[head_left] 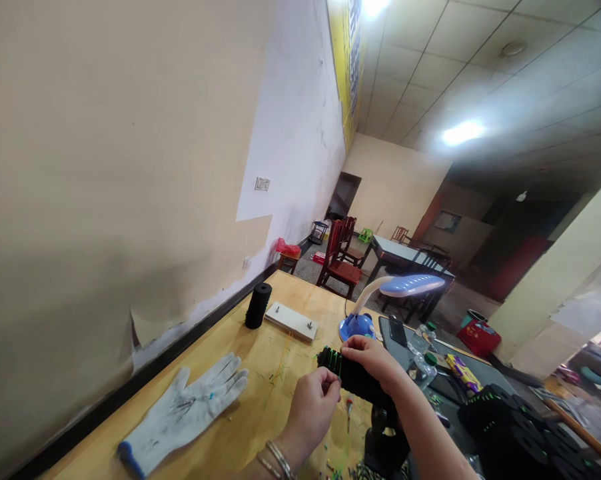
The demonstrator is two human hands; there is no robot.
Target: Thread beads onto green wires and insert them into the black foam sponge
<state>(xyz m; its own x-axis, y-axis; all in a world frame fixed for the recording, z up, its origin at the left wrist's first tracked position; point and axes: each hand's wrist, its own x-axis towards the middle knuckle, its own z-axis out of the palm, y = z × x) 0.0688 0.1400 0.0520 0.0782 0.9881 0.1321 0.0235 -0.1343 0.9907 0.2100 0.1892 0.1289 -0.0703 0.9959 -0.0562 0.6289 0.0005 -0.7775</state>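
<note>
A black foam-like cylinder lies tilted over a black stand, with bright green strands across its left end. My left hand is pinched closed at that end, thumb and finger on a thin green strand. My right hand reaches over the cylinder's top, thumb and forefinger pressed together close to the strands; what they pinch is too small to make out. On the tabletop below the hands lie a small red-tipped tool and small loose pieces.
A white glove lies left on the wooden table. Behind are an upright black cylinder, a white board with two bolts and a blue lamp. Bottles, a phone and stacked black cylinders are right.
</note>
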